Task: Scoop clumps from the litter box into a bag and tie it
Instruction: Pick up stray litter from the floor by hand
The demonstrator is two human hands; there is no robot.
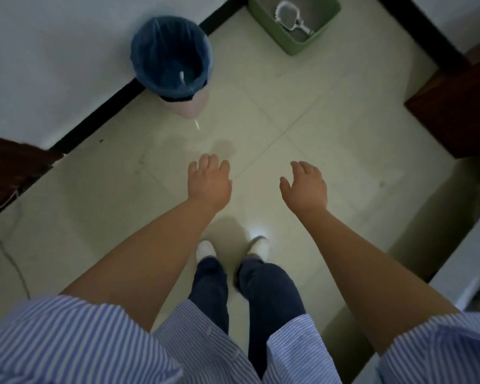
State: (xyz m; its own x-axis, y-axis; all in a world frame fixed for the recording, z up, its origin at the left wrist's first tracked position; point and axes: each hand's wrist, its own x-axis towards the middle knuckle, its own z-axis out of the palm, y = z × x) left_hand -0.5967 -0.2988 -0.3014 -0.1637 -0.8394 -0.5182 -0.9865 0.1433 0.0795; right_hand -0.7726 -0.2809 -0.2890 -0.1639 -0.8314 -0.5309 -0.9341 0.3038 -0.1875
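One green plastic litter box (pixel 302 40) holding one white slotted scoop (pixel 290 16) sits at one o'clock; one blue-bagged pink bin (pixel 172 59) at eleven. The left hand (pixel 209 184) and right hand (pixel 305 188) hover empty, fingers relaxed.

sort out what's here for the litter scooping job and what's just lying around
For the job:
green litter box
white scoop lying in it
bin lined with a blue bag
left hand and right hand, both holding nothing

Just around:
cable on the floor
brown wooden furniture
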